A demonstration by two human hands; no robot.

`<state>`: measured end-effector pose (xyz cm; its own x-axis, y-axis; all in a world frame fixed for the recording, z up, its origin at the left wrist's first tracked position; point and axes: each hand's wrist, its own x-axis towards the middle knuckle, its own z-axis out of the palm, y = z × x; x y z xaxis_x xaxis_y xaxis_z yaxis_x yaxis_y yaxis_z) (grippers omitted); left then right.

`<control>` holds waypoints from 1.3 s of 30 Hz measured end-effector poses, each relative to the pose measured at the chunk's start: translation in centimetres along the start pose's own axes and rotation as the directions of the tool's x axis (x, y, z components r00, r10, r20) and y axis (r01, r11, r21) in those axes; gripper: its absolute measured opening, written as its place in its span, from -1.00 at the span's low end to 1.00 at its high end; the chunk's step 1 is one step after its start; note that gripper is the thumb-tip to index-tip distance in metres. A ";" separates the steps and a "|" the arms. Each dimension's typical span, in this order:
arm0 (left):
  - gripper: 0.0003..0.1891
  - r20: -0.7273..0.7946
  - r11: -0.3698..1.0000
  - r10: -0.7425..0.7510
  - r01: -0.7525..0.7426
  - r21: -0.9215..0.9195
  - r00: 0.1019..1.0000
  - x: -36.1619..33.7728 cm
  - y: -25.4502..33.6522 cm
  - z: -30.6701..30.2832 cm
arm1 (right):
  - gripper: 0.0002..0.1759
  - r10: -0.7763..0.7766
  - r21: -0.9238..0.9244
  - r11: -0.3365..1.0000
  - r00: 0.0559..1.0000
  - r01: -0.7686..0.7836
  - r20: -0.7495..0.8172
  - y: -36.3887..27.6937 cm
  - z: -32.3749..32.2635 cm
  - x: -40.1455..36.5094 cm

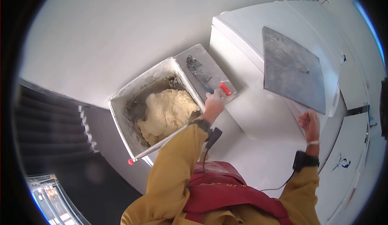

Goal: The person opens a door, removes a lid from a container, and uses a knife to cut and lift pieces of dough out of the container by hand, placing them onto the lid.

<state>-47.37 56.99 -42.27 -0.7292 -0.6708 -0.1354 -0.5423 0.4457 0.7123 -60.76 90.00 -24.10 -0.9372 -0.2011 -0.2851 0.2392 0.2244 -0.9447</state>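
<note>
My left hand [214, 104] is at the lower end of a large knife [199, 70] with a dark, flour-smeared blade, its fingers closed around where the handle would be. The knife lies on the flat metal top [210, 65] beside an open mixing bin. A red switch or knob [225, 89] sits right by my fingertips. In the bin [121, 99] rests a big lump of pale dough [167, 112]. My right hand [309, 123], fingers curled with nothing visible in them, is just below the lower edge of a grey metal lid [293, 65].
The lid lies on a white chest-like unit [238, 43]. Another red knob [131, 161] is at the bin's lower corner. Dark corrugated material [52, 124] is at the left, with a glass-sided case [56, 200] below. White cabinets [343, 164] stand at the right.
</note>
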 end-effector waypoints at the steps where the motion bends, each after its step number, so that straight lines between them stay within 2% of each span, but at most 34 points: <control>1: -0.59 -0.006 0.996 -0.091 0.091 -0.025 0.996 0.6 0.0 0.4 | -0.72 -0.016 0.038 0.999 0.999 0.015 0.041 1.2 -0.1 -1.2; 3: -0.60 -0.011 0.962 -0.263 0.261 -0.080 0.965 1.8 0.2 0.9 | -0.74 -0.019 0.120 0.993 0.989 0.001 0.146 4.3 -0.3 -3.2; 5: -0.64 -0.035 0.947 -0.313 0.309 -0.086 0.949 1.6 1.6 -0.2 | -0.78 0.072 0.152 0.984 0.986 -0.095 0.149 6.3 1.9 -6.3; 6: -0.66 -0.047 0.939 -0.338 0.333 -0.088 0.940 1.5 2.1 -0.6 | -0.81 0.116 0.135 0.980 0.974 -0.144 0.193 7.3 2.6 -7.5; 7: -0.66 -0.079 0.934 -0.351 0.342 -0.107 0.933 1.6 2.2 -0.5 | -0.81 0.202 0.075 0.973 0.964 -0.217 0.172 7.6 3.6 -8.6; 9: -0.64 -0.138 0.924 -0.374 0.357 -0.136 0.917 1.6 2.2 -0.3 | -0.81 0.232 0.038 0.969 0.950 -0.245 0.208 8.3 5.1 -9.9; 12: -0.53 -0.173 0.769 -0.456 0.289 -0.570 0.873 2.9 -1.0 1.2 | -0.81 0.290 -0.035 0.956 0.920 -0.291 0.262 9.4 6.9 -10.7; 13: -0.40 0.069 0.587 -0.513 0.408 -0.699 0.856 1.2 1.0 -3.2 | -0.81 0.294 -0.063 0.955 0.909 -0.289 0.294 9.7 7.5 -10.6; 14: -0.38 -0.106 0.656 -0.471 0.267 -0.706 0.876 2.0 -1.9 -2.3 | -0.81 0.298 -0.090 0.954 0.897 -0.285 0.327 10.3 8.1 -10.3; 16: -0.38 -0.236 0.738 -0.361 0.121 -0.664 0.902 2.0 -6.3 -3.7 | -0.81 0.309 -0.156 0.951 0.863 -0.269 0.400 11.9 9.5 -9.5; 19: -0.55 -0.064 0.689 -0.302 0.171 -0.705 0.951 -3.5 -5.5 -13.6 | -0.78 0.292 -0.218 0.955 0.782 -0.203 0.551 13.8 12.5 -8.2; 21: -0.63 -0.029 0.720 -0.224 0.146 -0.678 0.974 -6.3 -8.1 -18.1 | -0.80 0.251 -0.218 0.965 0.740 -0.143 0.624 14.0 15.1 -7.6; 23: -0.69 -0.107 0.871 -0.223 0.148 -0.469 0.969 -8.9 -11.8 -21.1 | -0.79 0.199 -0.216 0.974 0.697 -0.066 0.689 14.3 17.7 -6.7; 25: -0.66 -0.208 0.977 -0.127 0.086 -0.195 0.970 -11.3 -17.6 -23.0 | -0.77 0.139 -0.212 0.977 0.652 0.035 0.746 14.5 20.4 -5.7; 29: -0.66 -0.226 0.865 -0.394 0.276 -0.419 0.891 -16.1 -18.7 -25.8 | -0.62 0.106 -0.214 0.969 0.572 0.124 0.813 12.1 26.9 -4.1; 31: -0.65 -0.247 0.813 -0.498 0.349 -0.466 0.831 -18.1 -20.3 -25.6 | -0.54 0.100 -0.179 0.979 0.527 0.101 0.844 9.2 30.8 -3.9; 32: -0.68 -0.211 0.738 -0.587 0.408 -0.538 0.782 -18.9 -20.3 -25.5 | -0.51 0.083 -0.176 0.974 0.494 0.145 0.866 8.3 32.9 -3.6; 37: -0.73 -0.189 0.717 -0.608 0.431 -0.547 0.771 -21.7 -21.8 -25.7 | -0.39 0.008 -0.114 0.948 0.335 0.297 0.942 4.4 43.3 -3.8; 39: -0.71 -0.214 0.742 -0.596 0.428 -0.516 0.774 -22.6 -22.0 -25.8 | -0.27 -0.023 -0.108 0.846 0.238 0.522 0.971 5.8 47.1 -2.7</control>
<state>-8.22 47.04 -37.12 -0.1523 -0.9116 -0.3818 -0.4989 -0.2626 0.8259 -44.86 46.94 -36.42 0.0179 -0.9789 -0.2037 -0.3148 0.1879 -0.9304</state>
